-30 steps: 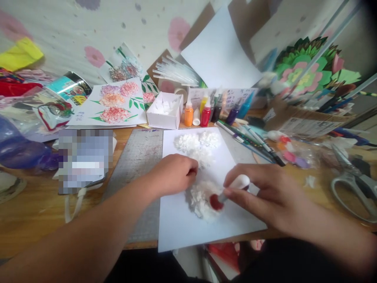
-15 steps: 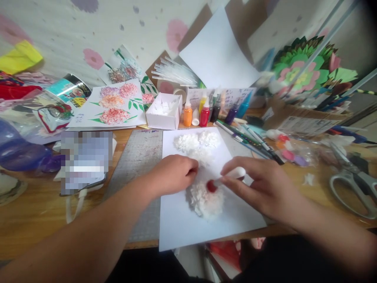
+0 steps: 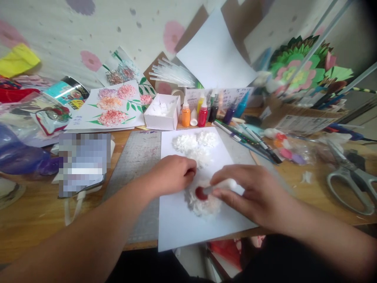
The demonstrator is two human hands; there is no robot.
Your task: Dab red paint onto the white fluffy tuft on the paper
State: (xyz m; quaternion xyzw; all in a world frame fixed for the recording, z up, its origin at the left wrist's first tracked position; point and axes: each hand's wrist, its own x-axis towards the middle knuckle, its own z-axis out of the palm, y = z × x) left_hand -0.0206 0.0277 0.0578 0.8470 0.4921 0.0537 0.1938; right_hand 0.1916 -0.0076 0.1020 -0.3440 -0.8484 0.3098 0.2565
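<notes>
My right hand pinches the white handle of a dabbing brush whose rounded tip is dark red. The tip lies over the upper part of a ruffled white paper flower, which carries a faint pinkish tint. Beneath is a white sheet, with several more white ruffled flowers near its far end. My left hand rests curled into a fist on the sheet, left of the tinted flower; nothing shows in its fingers.
Under the sheet lies a grey cutting mat. Behind stand paint bottles and a white box of paper scraps. Pens and scissors lie right; a phone and finished flower pictures are left.
My right hand has moved left and slightly down with the brush, shifting its red tip across the flower. My left hand stays in place on the sheet.
</notes>
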